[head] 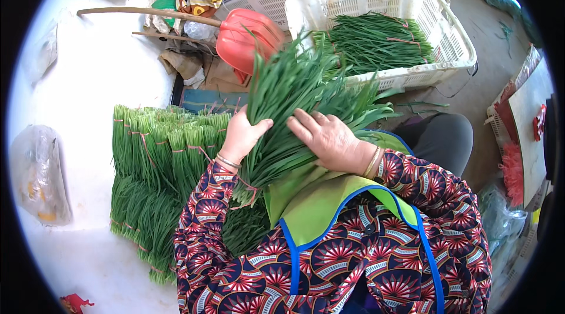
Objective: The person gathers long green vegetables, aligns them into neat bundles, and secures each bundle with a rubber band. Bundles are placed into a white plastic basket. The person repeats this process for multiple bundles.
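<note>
A large bunch of green garlic chives (pixel 282 137) lies slanted over my lap, its pale cut ends low at the left with a pink tie around them. My left hand (pixel 245 135) grips the bunch from its left side, thumb across the leaves. On the right side of the leaves rests my right hand (pixel 329 139), fingers bent; whether it grips them is hard to tell. Many tied bundles of chives (pixel 176 150) stand and lie packed together to the left. Beyond the leaf tips, more tied chives (pixel 379 42) fill part of a white plastic basket (pixel 446 60).
A red plastic scoop (pixel 247 40) with a wooden handle lies ahead, beside cloths and bags. Clear plastic bags (pixel 42 172) lie on the white surface (pixel 88 137) at far left. At right stand a board (pixel 532 128) and pink plastic ties (pixel 512 172).
</note>
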### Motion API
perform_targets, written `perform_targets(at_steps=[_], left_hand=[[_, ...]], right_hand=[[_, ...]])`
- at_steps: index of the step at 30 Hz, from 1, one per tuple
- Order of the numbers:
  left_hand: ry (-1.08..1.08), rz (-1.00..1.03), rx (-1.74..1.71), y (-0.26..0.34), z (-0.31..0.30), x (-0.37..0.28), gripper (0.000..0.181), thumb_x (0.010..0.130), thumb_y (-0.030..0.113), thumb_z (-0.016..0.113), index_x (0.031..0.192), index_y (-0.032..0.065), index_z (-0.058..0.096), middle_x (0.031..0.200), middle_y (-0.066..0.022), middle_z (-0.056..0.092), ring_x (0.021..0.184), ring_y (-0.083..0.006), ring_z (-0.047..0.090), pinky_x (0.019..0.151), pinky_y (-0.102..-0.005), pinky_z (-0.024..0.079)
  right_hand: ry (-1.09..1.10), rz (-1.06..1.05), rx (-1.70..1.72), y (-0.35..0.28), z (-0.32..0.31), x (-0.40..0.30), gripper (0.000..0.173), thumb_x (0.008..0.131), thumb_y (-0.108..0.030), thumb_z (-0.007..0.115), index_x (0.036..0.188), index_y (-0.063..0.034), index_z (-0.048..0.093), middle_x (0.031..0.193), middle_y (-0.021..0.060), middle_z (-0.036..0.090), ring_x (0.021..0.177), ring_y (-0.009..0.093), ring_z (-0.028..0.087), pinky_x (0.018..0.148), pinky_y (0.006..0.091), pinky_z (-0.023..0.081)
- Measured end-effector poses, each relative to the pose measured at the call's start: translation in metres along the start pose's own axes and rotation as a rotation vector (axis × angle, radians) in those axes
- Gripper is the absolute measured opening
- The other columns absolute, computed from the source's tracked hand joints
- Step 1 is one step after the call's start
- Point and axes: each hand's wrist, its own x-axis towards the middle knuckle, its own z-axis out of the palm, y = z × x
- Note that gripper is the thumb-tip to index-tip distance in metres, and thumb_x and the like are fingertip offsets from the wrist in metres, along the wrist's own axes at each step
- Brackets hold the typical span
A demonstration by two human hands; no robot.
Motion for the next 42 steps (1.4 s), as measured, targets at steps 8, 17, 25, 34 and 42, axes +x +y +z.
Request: perform_targets(at_steps=[8, 17, 25, 34, 42], left_hand=[[0.193, 0.157, 0.13, 0.027, -0.029, -0.027, 0.032, 0.084, 0.012, 0.072, 0.112, 0.0016, 0.064, 0.097, -0.0112, 0.072, 0.084, -0.0194, 0.068, 0.079, -0.032, 0.052], [-0.229, 0.655, 0.526, 0.053, 0.024, -0.076, 0.076, 0.076, 0.053, 0.077, 0.129, 0.0031, 0.057, 0.128, -0.0192, 0.055, 0.118, -0.0371, 0.053, 0.096, -0.0433, 0.047], [-0.09, 0.557, 0.544, 0.027, -0.015, -0.01, 0.098, 0.074, 0.051, 0.08, 0.145, 0.001, 0.036, 0.141, -0.0228, 0.044, 0.134, -0.0375, 0.04, 0.111, -0.046, 0.035], [-0.122, 0.158, 0.439, -0.009, 0.01, 0.024, 0.072, 0.083, 0.042, 0.073, 0.138, 0.0023, 0.046, 0.113, -0.0246, 0.067, 0.108, -0.0386, 0.064, 0.094, -0.0424, 0.05], [-0.019, 0.094, 0.233, -0.007, 0.01, 0.011, 0.048, 0.087, 0.028, 0.071, 0.124, -0.0002, 0.06, 0.109, -0.0198, 0.07, 0.101, -0.0323, 0.068, 0.089, -0.0376, 0.051]], right_hand=[[-0.174, 0.003, 0.03, 0.004, 0.018, 0.011, 0.054, 0.07, -0.015, 0.07, 0.119, -0.0006, 0.055, 0.094, 0.0135, 0.062, 0.085, 0.03, 0.065, 0.075, 0.0398, 0.051], [-0.163, 0.023, 0.232, 0.051, 0.087, -0.018, 0.045, 0.087, -0.019, 0.057, 0.13, -0.0074, 0.054, 0.117, 0.0175, 0.06, 0.104, 0.033, 0.059, 0.09, 0.0428, 0.047], [-0.134, 0.069, 0.03, 0.04, 0.031, -0.062, 0.043, 0.089, -0.022, 0.056, 0.128, -0.0054, 0.055, 0.112, 0.0161, 0.063, 0.096, 0.034, 0.063, 0.081, 0.044, 0.051], [-0.179, 0.371, -0.117, 0.118, 0.029, -0.052, 0.042, 0.089, -0.02, 0.056, 0.128, -0.0053, 0.056, 0.105, 0.0132, 0.067, 0.086, 0.037, 0.067, 0.071, 0.0451, 0.054], [0.503, 0.17, 0.017, 0.069, -0.099, -0.027, 0.049, 0.077, -0.015, 0.071, 0.123, -0.0035, 0.059, 0.106, 0.0165, 0.065, 0.103, 0.034, 0.061, 0.089, 0.044, 0.049]])
